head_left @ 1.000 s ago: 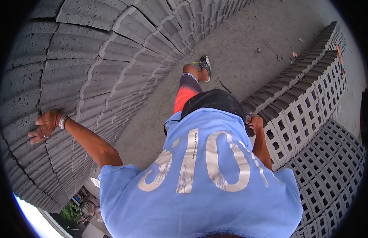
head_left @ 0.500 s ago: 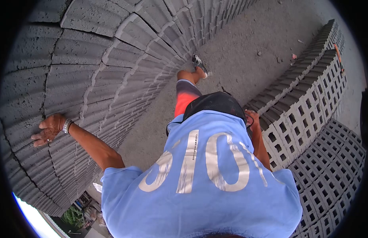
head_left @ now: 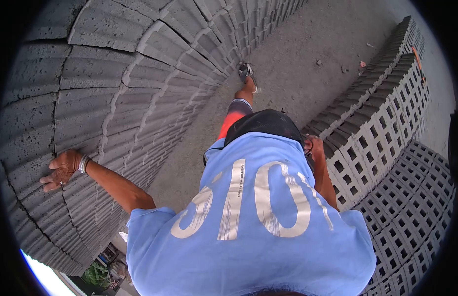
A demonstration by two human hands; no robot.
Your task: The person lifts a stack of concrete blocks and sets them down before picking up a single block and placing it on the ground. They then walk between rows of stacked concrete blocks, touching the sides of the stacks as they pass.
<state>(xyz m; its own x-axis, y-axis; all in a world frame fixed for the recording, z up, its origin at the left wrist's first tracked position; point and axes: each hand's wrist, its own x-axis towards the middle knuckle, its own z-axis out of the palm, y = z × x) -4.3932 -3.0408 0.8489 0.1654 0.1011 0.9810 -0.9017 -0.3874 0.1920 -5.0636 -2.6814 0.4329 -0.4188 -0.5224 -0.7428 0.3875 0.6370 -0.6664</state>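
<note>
My left hand (head_left: 62, 170) rests with spread fingers on the tall wall of stacked grey concrete blocks (head_left: 85, 108) at the left. It holds nothing, and a metal band circles its wrist. Beside my waist, my right hand (head_left: 314, 147) has curled fingers next to a black pouch or cloth (head_left: 263, 126). What those fingers hold, if anything, is too small to make out. A light blue shirt (head_left: 253, 207) covers my torso. One leg in red and dark shorts reaches forward, its shoe (head_left: 245, 71) on the ground near the wall's foot.
A lower row of hollow blocks (head_left: 372, 148) stands at the right, with more hollow blocks (head_left: 411, 212) below it. An orange object (head_left: 418, 64) lies at the row's far end. Dusty ground (head_left: 308, 59) with small stones runs between the stacks. Plants (head_left: 95, 274) show at the lower left.
My forward leg now reaches farther ahead. The stacks have shifted slightly in view. My left hand stays at the wall, and my right hand remains at my waist.
</note>
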